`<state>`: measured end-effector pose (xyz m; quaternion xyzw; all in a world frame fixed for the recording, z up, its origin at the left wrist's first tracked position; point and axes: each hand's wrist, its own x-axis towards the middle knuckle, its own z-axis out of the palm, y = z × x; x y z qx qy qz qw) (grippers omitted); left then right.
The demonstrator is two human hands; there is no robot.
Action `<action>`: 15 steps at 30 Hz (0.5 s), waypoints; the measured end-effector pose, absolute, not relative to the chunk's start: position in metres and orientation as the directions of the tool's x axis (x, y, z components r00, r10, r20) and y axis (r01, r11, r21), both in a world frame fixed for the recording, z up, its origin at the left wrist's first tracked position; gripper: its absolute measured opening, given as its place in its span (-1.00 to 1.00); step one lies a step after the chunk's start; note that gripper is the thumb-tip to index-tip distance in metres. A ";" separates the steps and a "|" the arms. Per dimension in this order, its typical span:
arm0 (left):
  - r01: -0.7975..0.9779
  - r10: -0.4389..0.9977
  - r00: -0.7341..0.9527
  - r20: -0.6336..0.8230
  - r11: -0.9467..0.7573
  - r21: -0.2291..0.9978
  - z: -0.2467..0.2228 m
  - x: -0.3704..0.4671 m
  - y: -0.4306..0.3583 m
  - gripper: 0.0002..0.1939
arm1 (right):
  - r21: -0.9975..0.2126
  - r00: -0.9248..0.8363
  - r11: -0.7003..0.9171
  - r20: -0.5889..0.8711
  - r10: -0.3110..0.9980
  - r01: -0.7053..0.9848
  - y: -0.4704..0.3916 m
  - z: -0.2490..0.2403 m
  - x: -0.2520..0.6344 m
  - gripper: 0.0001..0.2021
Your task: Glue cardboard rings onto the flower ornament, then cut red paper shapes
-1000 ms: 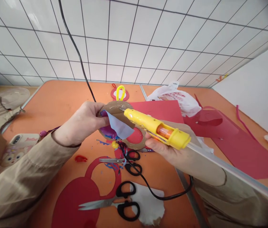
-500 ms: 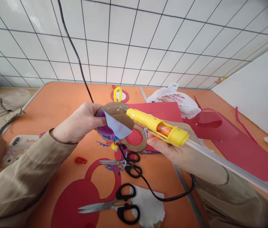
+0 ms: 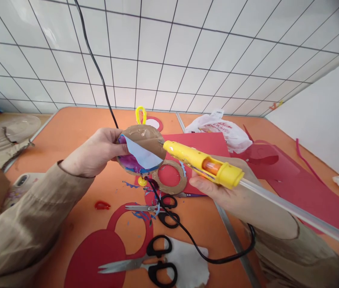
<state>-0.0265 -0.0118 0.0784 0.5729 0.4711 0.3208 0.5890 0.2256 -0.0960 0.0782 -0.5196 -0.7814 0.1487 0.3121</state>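
left hand [image 3: 93, 154] pinches brown cardboard disc [image 3: 149, 138] | right hand [image 3: 227, 198] grips yellow plastic glue gun [image 3: 187, 155] | likely gluing; next needs steady aim

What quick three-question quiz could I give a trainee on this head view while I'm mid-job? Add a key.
1. What does the right grip hold?
2. True or false: the left grip holds the phone.
3. What lies across the large red circle at the bottom of the view?
A) the plastic bag
B) the nearest scissors
C) the cardboard ring

Key:
1. A yellow glue gun.
2. False; it pinches the cardboard disc at its edge.
3. B.
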 end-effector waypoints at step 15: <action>0.152 0.900 0.396 -0.183 0.133 0.979 0.080 -0.028 -0.011 -0.86 | -0.483 -0.321 0.493 0.397 0.860 0.724 -0.095 0.077 0.228 -0.60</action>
